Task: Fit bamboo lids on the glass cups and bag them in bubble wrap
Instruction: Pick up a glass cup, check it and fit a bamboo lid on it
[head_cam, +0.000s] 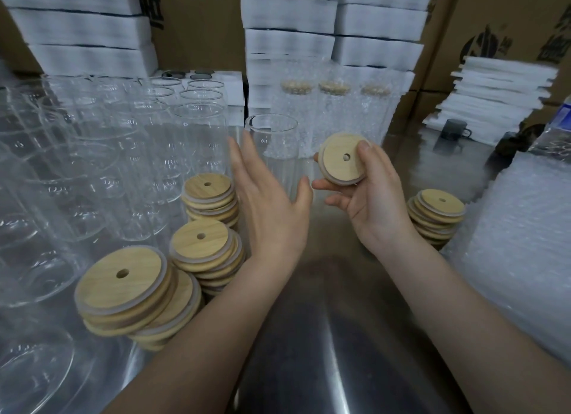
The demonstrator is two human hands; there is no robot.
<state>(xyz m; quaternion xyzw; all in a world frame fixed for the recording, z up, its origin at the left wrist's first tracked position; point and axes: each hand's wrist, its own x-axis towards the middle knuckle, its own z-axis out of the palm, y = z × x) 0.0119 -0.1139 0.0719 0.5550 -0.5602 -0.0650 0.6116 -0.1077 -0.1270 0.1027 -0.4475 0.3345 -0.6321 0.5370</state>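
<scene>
My right hand (pixel 370 203) holds a round bamboo lid (pixel 340 160) with a centre hole, tilted towards me, between thumb and fingers. My left hand (pixel 268 203) is open with straight fingers, raised just in front of an uncovered glass cup (pixel 273 135) that stands upright on the steel table (pixel 324 336); I cannot tell whether it touches the glass. Behind it stand three cups (pixel 333 114) with lids on, wrapped in bubble wrap. Stacks of bamboo lids lie at the left (pixel 123 287) (pixel 204 246) (pixel 210 194) and at the right (pixel 437 212).
Several empty glass cups (pixel 123 154) crowd the left side of the table. A pile of bubble wrap bags (pixel 525 243) lies at the right. White foam boxes (pixel 309 27) and cardboard cartons (pixel 494 27) are stacked along the back. A dark mug (pixel 454 129) sits at the far right.
</scene>
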